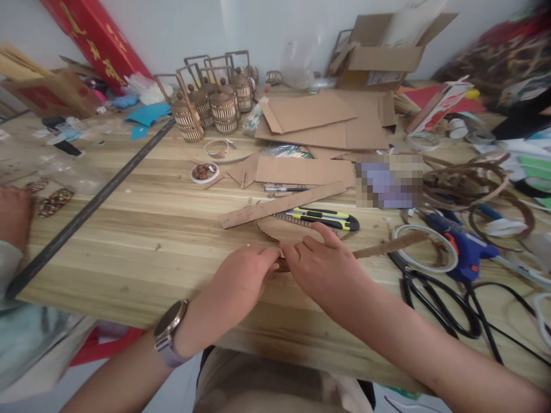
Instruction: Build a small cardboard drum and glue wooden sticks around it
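Observation:
Close to the table's front edge, my left hand [241, 278] and my right hand [325, 267] meet, fingers closed on a small brown cardboard coil [282, 265]. Most of the coil is hidden by my fingers. A brown cardboard strip [379, 246] runs out to the right from behind my right hand; whether it joins the coil I cannot tell. Just beyond my hands lie a yellow and black utility knife [322, 218], a flat cardboard strip [284, 205] and a pen [284, 188]. The blade end of the knife is partly covered by the strip.
Scissors [443, 304], a white tape ring [451, 261] and a blue glue gun [465, 246] crowd the right. Behind are cardboard sheets [327, 135], a bowl of brown beads [204, 172] and several handled bamboo containers [224, 112]. Another person's hand [15, 215] rests at the left.

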`<act>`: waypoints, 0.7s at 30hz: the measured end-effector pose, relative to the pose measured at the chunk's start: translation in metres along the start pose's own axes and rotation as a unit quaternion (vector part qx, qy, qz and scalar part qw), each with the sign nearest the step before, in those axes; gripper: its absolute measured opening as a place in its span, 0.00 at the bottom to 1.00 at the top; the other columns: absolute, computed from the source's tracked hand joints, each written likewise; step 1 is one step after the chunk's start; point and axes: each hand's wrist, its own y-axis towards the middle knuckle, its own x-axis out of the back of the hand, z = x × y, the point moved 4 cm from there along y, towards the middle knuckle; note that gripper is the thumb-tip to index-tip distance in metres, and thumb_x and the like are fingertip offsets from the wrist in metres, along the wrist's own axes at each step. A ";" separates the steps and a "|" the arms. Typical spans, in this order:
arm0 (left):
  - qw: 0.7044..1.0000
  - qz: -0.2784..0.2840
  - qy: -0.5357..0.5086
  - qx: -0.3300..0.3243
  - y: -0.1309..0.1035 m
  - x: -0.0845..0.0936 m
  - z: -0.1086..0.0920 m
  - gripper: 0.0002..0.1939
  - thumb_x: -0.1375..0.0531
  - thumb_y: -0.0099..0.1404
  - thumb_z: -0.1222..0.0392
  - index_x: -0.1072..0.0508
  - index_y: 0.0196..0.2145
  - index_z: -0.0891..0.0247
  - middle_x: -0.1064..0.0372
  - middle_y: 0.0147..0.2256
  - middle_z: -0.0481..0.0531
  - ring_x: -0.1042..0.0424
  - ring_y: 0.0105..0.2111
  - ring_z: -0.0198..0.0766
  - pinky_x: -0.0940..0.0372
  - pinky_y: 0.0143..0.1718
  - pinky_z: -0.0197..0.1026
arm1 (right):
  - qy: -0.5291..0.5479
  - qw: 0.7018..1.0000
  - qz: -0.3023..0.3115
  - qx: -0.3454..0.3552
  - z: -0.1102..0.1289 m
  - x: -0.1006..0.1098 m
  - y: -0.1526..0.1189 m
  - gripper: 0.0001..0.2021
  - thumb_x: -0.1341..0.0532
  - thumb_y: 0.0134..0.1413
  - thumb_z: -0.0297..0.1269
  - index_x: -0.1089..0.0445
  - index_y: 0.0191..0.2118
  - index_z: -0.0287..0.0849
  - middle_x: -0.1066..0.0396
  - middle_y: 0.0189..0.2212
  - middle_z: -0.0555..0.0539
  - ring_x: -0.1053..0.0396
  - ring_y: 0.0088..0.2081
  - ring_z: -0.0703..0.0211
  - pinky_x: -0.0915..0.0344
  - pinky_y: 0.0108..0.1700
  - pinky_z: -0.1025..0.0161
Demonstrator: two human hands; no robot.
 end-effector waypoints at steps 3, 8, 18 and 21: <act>1.000 0.004 0.021 0.009 -0.001 0.001 0.003 0.08 0.48 0.71 0.64 0.29 0.36 0.60 0.26 0.33 0.52 0.27 0.34 0.44 0.37 0.35 0.43 | -0.001 1.000 -0.011 -0.003 -0.003 -0.001 -0.004 0.12 0.46 0.54 0.21 0.28 0.38 0.41 0.28 0.22 0.49 0.31 0.28 0.56 0.49 0.56 0.55; 0.999 0.006 0.031 0.017 -0.003 0.001 0.008 0.09 0.49 0.72 0.64 0.29 0.38 0.59 0.27 0.32 0.51 0.27 0.33 0.44 0.36 0.34 0.42 | 0.020 1.000 -0.003 -0.008 -0.010 -0.011 -0.013 0.11 0.44 0.53 0.23 0.30 0.41 0.40 0.25 0.26 0.48 0.30 0.31 0.55 0.48 0.54 0.54; 0.999 0.008 0.044 0.026 -0.001 0.002 0.006 0.09 0.48 0.71 0.64 0.28 0.38 0.60 0.27 0.32 0.52 0.27 0.33 0.45 0.36 0.33 0.43 | 0.036 0.999 -0.018 -0.028 -0.012 -0.013 -0.013 0.11 0.41 0.47 0.20 0.30 0.36 0.40 0.25 0.25 0.49 0.30 0.30 0.56 0.50 0.53 0.56; 0.999 0.006 0.035 0.023 -0.002 0.001 0.008 0.08 0.48 0.71 0.64 0.28 0.38 0.60 0.26 0.33 0.52 0.26 0.34 0.43 0.35 0.34 0.42 | 0.042 0.999 -0.016 -0.026 -0.013 -0.015 -0.015 0.12 0.42 0.48 0.19 0.31 0.36 0.40 0.25 0.26 0.49 0.30 0.30 0.56 0.50 0.53 0.55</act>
